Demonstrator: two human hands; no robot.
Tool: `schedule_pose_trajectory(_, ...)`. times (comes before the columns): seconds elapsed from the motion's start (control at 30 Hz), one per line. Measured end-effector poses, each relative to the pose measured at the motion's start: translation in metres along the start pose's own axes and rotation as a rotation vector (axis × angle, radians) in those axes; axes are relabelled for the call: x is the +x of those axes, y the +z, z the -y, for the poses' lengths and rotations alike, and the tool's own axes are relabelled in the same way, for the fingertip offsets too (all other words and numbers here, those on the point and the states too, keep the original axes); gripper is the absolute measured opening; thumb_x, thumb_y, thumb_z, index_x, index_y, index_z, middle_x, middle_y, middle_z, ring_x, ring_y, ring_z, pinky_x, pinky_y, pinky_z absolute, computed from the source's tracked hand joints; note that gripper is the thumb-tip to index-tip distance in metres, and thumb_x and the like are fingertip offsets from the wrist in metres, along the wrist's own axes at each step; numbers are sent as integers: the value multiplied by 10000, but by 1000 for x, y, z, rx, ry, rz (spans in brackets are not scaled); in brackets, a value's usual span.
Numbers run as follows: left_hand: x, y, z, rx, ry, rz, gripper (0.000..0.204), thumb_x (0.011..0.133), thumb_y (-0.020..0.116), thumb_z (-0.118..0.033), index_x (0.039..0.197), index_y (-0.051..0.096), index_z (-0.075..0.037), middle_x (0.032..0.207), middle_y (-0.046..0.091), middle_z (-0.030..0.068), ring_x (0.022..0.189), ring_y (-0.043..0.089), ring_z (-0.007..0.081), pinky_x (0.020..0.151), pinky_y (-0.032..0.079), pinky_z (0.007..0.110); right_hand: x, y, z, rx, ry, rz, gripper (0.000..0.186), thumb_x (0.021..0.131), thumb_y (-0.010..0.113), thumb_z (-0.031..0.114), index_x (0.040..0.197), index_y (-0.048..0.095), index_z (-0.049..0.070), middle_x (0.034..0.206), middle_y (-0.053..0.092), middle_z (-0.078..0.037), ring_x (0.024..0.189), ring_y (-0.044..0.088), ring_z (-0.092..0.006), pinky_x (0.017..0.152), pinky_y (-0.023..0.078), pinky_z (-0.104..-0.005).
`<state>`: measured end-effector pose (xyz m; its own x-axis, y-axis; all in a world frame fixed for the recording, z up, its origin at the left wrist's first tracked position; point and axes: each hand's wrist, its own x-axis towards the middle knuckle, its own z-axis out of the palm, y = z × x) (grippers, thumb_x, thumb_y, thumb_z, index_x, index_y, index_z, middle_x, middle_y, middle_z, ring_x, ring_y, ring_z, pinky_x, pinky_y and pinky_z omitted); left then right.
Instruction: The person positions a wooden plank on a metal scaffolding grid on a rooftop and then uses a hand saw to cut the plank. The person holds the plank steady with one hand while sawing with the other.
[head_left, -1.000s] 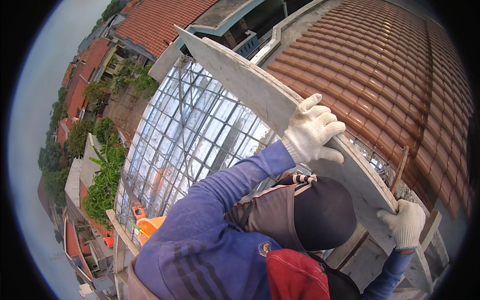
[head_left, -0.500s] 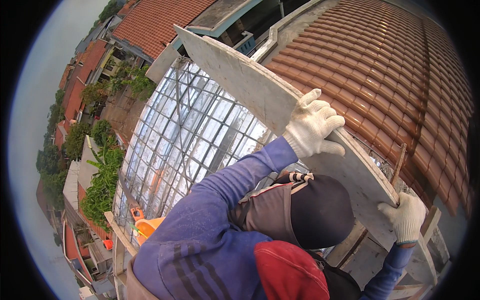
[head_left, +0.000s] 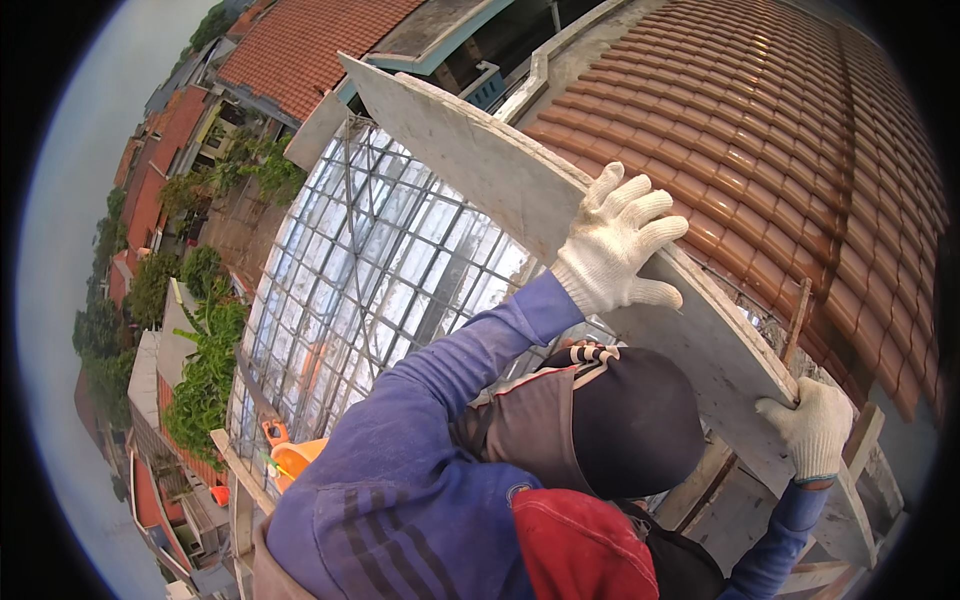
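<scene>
A long grey board stands on edge, running diagonally from upper left to lower right. My left hand, in a white knit glove, is at the board's upper edge with fingers stretched and spread, thumb apart. Nearer the board's right end, my gloved right hand is closed over the top edge, its thumb on the near face. Both arms wear blue sleeves. Between them lies a black rounded shape, with brown-grey cloth beside it and red cloth below; I cannot tell what it is.
Beyond my left arm, a steel rebar grid lies over shiny sheeting. An orange-handled saw and orange bucket are at the lower left. Brown roof tiles slope beyond the board. Timber stands by its right end. Houses lie far below left.
My left hand's fingers have straightened and spread from a more curled position at the board's edge. My right hand keeps its grip. The whole view has shifted slightly.
</scene>
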<state>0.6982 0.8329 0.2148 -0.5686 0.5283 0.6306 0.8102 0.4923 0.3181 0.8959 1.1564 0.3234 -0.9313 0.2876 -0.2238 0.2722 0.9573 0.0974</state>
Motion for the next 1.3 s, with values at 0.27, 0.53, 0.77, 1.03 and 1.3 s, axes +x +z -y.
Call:
schedule_pose_trajectory(0.27,-188,-11,71,149,-915,-204,925,1014,741,-597,1663,464,1,1732,419,272,1671,273,470,1379,161,603,-6,5,6,21,-7,-65,525,653,909,500,780,757,14,756,694,-219,730,703,-417,702,527,-491)
schedule_pose_trajectory(0.53,-394,-43,105,757,-1849,37,1004,1012,592,-745,1718,412,-54,1775,362,262,1668,296,437,1349,184,608,-16,13,10,-8,-8,-135,526,619,947,407,693,620,2,694,604,-213,659,622,-411,643,463,-495)
schedule_pose_trajectory(0.77,-417,8,110,754,-2168,-29,1064,991,503,-868,1750,383,-133,1818,299,241,1697,240,428,1344,214,628,-29,22,14,-94,-2,-107,508,605,969,413,748,640,53,739,629,-154,693,640,-402,660,478,-496)
schedule_pose_trajectory(1.03,-425,28,113,896,-2104,-111,1034,997,565,-814,1728,410,-100,1808,336,219,1688,256,425,1339,263,618,-52,32,22,-88,104,-50,432,600,959,315,810,661,83,815,652,-124,787,662,-391,697,490,-494)
schedule_pose_trajectory(1.3,-429,25,114,940,-2040,-104,1059,993,569,-824,1706,432,-54,1734,408,251,1638,312,467,1323,293,604,-69,38,12,-74,20,-39,413,624,915,253,964,715,133,868,693,-80,816,703,-349,712,531,-476)
